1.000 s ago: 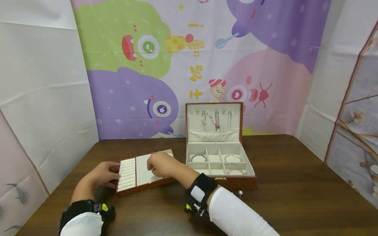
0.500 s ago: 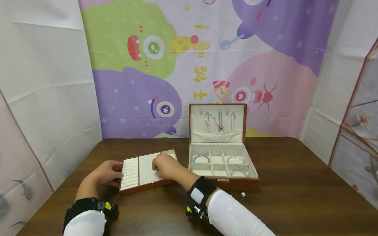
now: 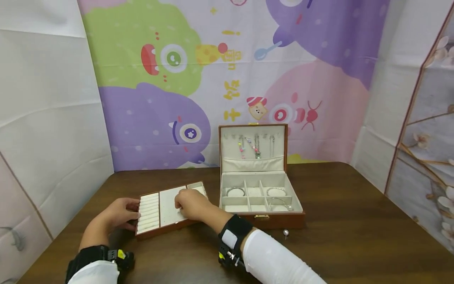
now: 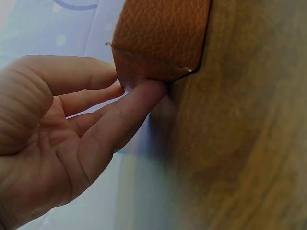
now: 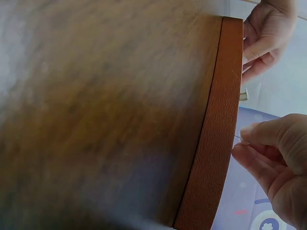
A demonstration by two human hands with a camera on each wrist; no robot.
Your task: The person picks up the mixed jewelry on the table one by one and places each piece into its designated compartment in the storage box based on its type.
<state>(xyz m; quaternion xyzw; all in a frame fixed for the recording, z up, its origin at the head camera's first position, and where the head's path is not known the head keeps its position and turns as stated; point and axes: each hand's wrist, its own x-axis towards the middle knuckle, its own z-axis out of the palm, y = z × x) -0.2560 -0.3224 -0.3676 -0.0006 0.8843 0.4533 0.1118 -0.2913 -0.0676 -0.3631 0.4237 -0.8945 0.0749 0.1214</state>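
My left hand holds the left end of a brown jewelry tray, thumb and fingers at its leather corner in the left wrist view. Over the tray's pale middle panel, my right hand pinches a tiny earring; only its thin pin shows between the fingertips in the right wrist view, and the rest is hidden. Cream ring rolls fill the tray's left part. Another earring, a pearl one, lies on the table.
A brown jewelry box stands open to the right of the tray. Bracelets lie in its compartments, and necklaces hang inside the raised lid. Behind the wooden table hangs a cartoon-printed curtain.
The head view has shifted slightly. My right hand stays over the tray's middle panel with only small finger movements, and my left hand keeps its place at the tray's end.
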